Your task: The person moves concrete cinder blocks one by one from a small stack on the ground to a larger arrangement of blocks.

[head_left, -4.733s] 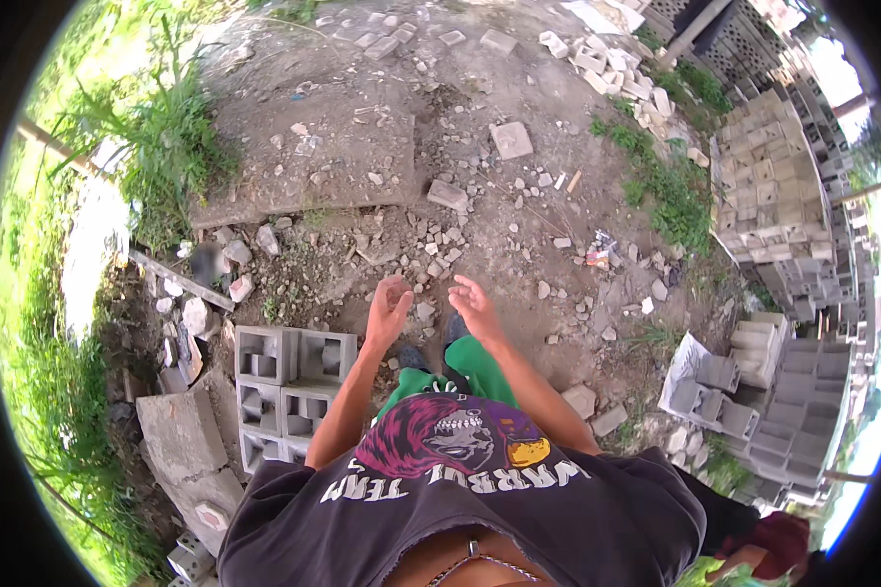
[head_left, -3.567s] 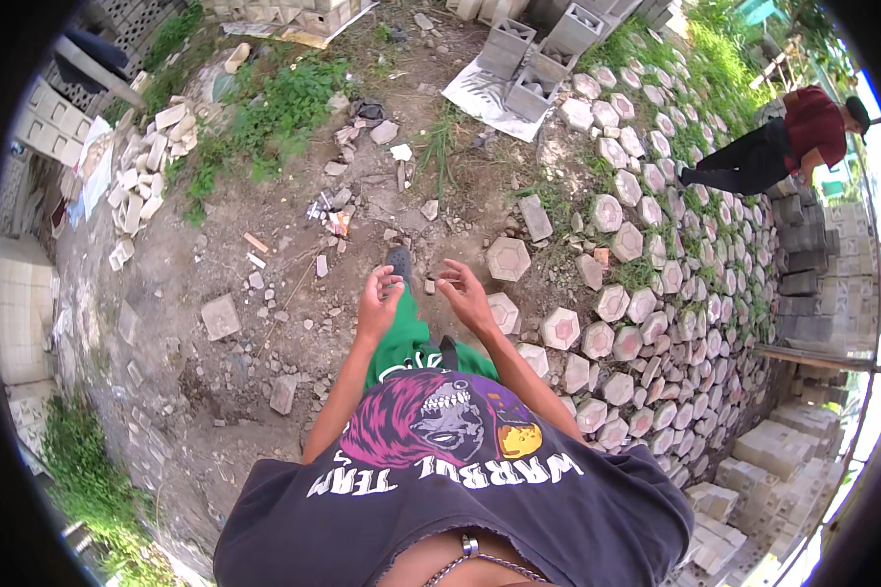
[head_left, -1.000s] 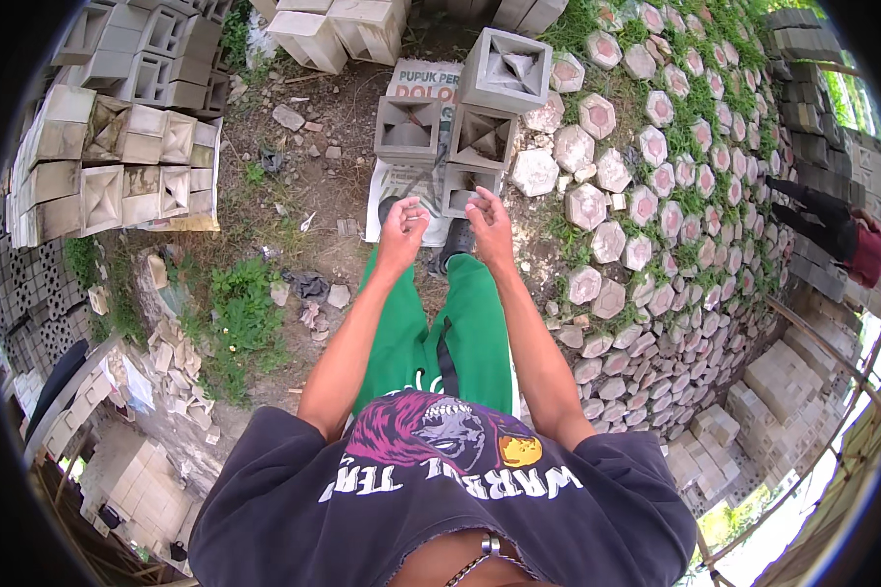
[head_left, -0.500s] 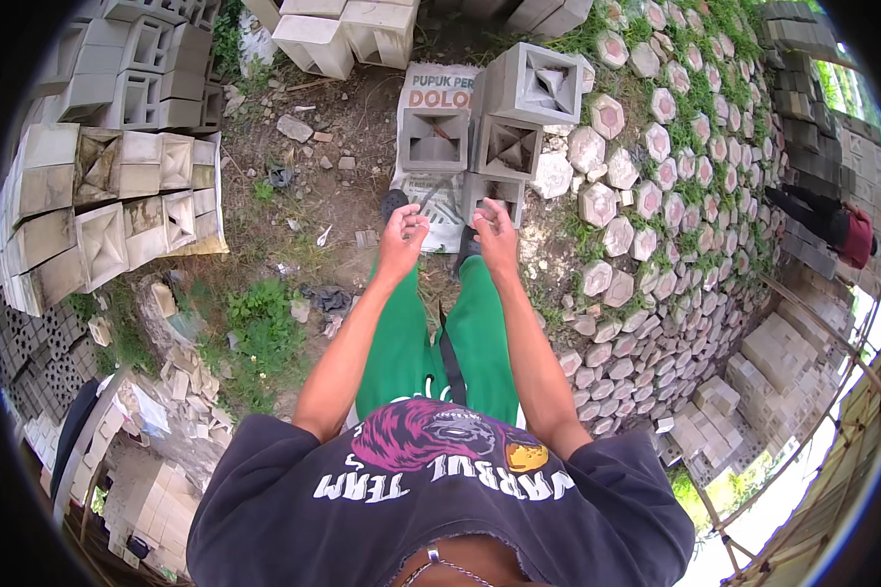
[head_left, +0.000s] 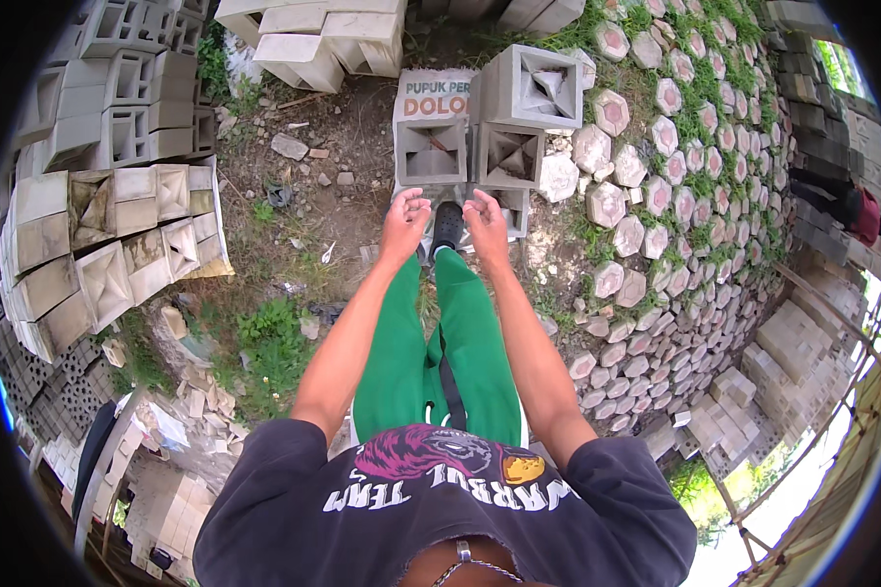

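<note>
My left hand (head_left: 404,227) and my right hand (head_left: 486,228) are raised in front of me with a gap between them. Fingers on both are loosely bent and apart, and nothing is in either. Beyond them, small and grey, are several hollow concrete vent blocks: a left block (head_left: 431,152), a right block (head_left: 511,157) and a lighter block (head_left: 533,86) at the back. Another block (head_left: 514,208) lies partly behind my right hand. The left block is on a printed white sack (head_left: 427,88). Whether my fingertips touch any block, I cannot tell. A black shoe (head_left: 447,225) shows between my hands.
Stacked vent blocks (head_left: 117,220) stand at the left, and more blocks (head_left: 318,39) at the back. Hexagonal pavers (head_left: 636,201) cover the grassy ground on the right. Stone rubble (head_left: 289,147) dots the soil. A person in a red top (head_left: 866,217) is at the far right.
My hands have drawn slightly closer together and a little nearer the blocks. One shoe now shows between them, where two showed at the sides before. The blocks keep their arrangement.
</note>
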A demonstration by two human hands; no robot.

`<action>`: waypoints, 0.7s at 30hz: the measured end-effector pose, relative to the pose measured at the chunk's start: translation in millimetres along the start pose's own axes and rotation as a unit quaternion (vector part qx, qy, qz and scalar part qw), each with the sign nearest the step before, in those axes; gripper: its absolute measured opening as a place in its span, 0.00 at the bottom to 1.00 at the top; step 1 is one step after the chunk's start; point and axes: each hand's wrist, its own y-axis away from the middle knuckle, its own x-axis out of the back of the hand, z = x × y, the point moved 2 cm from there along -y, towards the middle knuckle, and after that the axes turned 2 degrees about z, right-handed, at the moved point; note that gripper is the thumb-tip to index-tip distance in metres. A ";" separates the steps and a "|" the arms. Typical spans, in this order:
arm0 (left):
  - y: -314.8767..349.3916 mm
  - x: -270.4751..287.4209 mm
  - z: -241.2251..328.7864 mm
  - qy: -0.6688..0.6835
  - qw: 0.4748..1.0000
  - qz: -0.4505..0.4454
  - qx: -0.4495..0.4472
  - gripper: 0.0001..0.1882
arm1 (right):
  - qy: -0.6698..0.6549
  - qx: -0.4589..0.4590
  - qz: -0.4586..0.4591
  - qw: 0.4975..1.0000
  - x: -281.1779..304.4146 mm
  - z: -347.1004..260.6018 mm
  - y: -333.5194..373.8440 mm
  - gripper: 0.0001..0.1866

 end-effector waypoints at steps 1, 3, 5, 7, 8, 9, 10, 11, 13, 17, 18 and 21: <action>-12.6 -0.1 -4.5 -0.009 1.000 0.011 -0.008 0.22 | -0.010 0.001 0.007 1.000 1.6 5.7 -11.9 0.25; -39.5 2.9 -23.6 -0.015 1.000 0.023 -0.013 0.21 | -0.029 -0.040 0.005 0.999 2.5 19.4 -33.7 0.25; -78.3 7.4 -48.3 -0.010 0.999 0.032 -0.015 0.20 | -0.030 -0.086 0.005 0.996 -5.2 35.1 -67.2 0.24; -114.0 2.7 -78.8 -0.002 0.999 0.042 -0.017 0.20 | -0.023 -0.051 0.011 0.998 -6.7 77.3 -113.4 0.24; -138.2 2.4 -92.5 -0.003 0.999 0.040 -0.011 0.20 | -0.016 -0.009 0.015 1.000 -8.8 98.5 -140.5 0.24; -163.9 1.5 -110.2 -0.038 0.996 0.033 -0.071 0.21 | 0.045 0.054 0.023 0.997 -5.1 131.9 -173.5 0.25; -178.2 13.0 -134.1 -0.077 0.989 0.042 -0.122 0.22 | 0.098 0.057 0.016 0.993 -18.0 142.8 -191.1 0.25; -195.2 12.5 -147.0 -0.112 0.983 0.049 -0.138 0.23 | 0.134 0.087 0.017 0.987 -20.5 159.6 -209.6 0.27; -227.9 10.8 -168.2 -0.181 0.966 0.064 -0.174 0.28 | 0.212 0.149 0.032 0.965 -18.3 186.5 -248.0 0.31; -270.5 26.3 -227.7 -0.161 0.973 0.090 -0.140 0.37 | 0.179 0.109 0.042 0.977 -33.9 225.8 -290.4 0.36; -269.3 36.1 -242.7 -0.168 0.973 0.095 -0.126 0.37 | 0.157 0.077 0.016 0.984 -42.8 224.1 -292.3 0.37; -270.3 31.5 -263.1 -0.137 0.984 0.076 -0.080 0.39 | 0.143 0.016 -0.005 0.990 -32.5 247.5 -304.1 0.39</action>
